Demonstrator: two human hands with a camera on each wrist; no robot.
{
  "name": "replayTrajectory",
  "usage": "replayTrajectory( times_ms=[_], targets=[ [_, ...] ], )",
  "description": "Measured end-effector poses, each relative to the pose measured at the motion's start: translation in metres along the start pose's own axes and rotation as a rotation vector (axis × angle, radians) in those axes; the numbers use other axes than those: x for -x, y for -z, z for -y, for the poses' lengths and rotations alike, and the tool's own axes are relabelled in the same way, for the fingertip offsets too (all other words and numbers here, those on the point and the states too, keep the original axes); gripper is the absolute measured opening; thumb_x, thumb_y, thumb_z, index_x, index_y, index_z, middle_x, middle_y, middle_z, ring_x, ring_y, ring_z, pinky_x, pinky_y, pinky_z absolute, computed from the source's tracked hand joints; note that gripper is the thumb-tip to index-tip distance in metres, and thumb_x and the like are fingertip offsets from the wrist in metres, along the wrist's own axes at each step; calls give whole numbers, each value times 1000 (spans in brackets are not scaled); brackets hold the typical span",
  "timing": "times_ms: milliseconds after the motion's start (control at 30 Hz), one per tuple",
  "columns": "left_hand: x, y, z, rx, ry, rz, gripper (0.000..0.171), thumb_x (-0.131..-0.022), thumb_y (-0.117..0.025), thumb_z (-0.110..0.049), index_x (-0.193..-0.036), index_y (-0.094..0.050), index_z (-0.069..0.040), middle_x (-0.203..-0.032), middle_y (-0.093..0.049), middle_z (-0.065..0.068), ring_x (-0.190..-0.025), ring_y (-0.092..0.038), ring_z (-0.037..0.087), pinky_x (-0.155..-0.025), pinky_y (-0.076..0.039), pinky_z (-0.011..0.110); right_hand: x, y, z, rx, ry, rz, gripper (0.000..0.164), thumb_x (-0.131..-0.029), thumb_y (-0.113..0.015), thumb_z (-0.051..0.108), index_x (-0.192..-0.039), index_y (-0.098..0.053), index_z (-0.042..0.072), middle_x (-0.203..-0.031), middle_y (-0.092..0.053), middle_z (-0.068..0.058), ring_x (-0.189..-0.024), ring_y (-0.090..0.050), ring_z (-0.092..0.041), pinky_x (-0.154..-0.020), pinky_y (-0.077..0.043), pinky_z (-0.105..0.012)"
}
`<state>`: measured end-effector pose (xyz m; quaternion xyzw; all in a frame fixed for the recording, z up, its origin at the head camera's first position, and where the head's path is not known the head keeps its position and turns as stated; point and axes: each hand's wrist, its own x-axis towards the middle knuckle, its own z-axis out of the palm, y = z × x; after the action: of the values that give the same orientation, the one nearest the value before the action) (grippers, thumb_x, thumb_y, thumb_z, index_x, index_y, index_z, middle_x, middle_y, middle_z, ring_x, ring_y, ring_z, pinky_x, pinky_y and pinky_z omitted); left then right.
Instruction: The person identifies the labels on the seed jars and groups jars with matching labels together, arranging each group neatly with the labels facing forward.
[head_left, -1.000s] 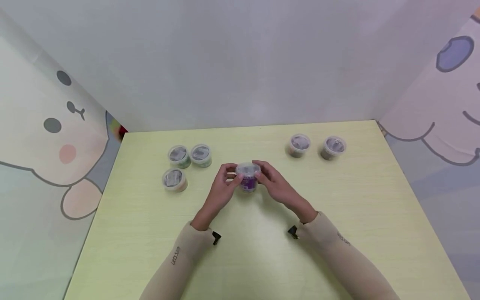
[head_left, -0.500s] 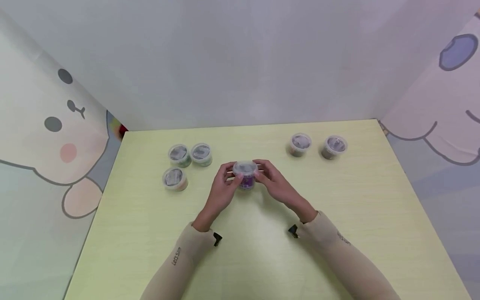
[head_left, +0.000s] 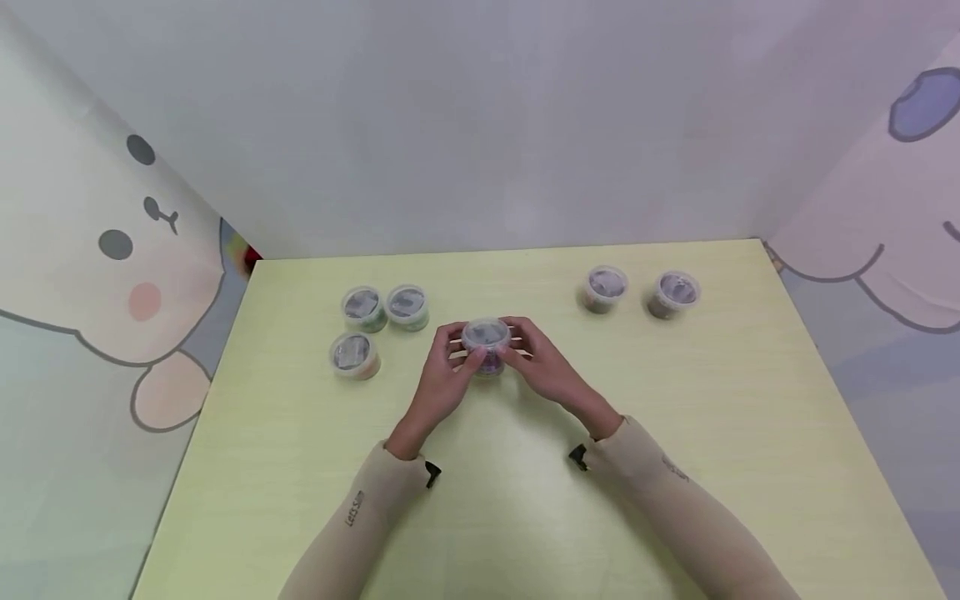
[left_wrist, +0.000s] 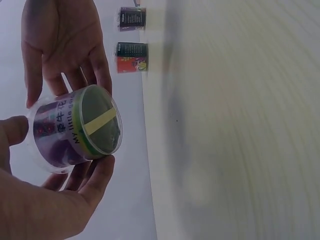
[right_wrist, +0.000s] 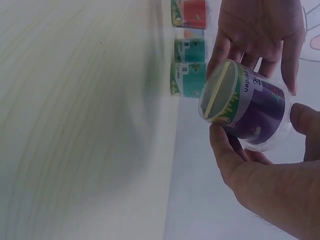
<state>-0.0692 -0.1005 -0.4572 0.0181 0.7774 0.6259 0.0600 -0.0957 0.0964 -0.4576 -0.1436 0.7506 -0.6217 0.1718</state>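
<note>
Both hands hold a small clear plastic tub with a lid and a purple label, raised above the table. My left hand grips its left side and my right hand its right side. Each thumb lies on the near side by the lid's rim, and the fingers curl round behind. In the left wrist view the tub shows "My little garden" lettering and a yellow strip across its clear bottom. From the right wrist, the tub's purple label carries small printed pictures.
Three similar lidded tubs stand at the left: one at the back, one beside it and one nearer. Two more, a left one and a right one, stand back right on the pale yellow table. Printed curtains enclose it.
The held tub has moved slightly left and up in the head view. It tilts so that more of its lid and less of its purple label shows. Both hands keep their grip.
</note>
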Motion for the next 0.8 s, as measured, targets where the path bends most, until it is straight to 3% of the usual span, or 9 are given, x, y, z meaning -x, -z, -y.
replayTrajectory(
  times_ms=[233, 500, 800],
  targets=[
    [7, 18, -1, -12, 3, 30, 55, -105, -67, -14, -149, -38, 4, -149, -47, 25, -135, -54, 41, -113, -48, 56, -3, -13, 3, -17, 1, 37, 48, -110, -57, 11, -154, -41, -1, -145, -53, -26, -134, -56, -43, -110, -49, -55],
    [16, 44, 9, -94, 35, 77, 57, -105, -69, -16, -148, -36, 3, -152, -45, 25, -138, -52, 42, -114, -47, 56, -6, -33, -1, -7, 11, 89, 49, -110, -57, 11, -154, -40, -1, -144, -54, -26, -133, -57, -43, -110, -50, -55],
    [16, 49, 20, -92, 0, 91, 57, -103, -69, -6, -148, -36, 6, -153, -43, 26, -140, -51, 44, -112, -50, 54, -10, -39, -6, 34, 59, 98, 53, -108, -60, 4, -155, -37, -3, -147, -51, -25, -139, -54, -41, -115, -48, -50]
  ],
)
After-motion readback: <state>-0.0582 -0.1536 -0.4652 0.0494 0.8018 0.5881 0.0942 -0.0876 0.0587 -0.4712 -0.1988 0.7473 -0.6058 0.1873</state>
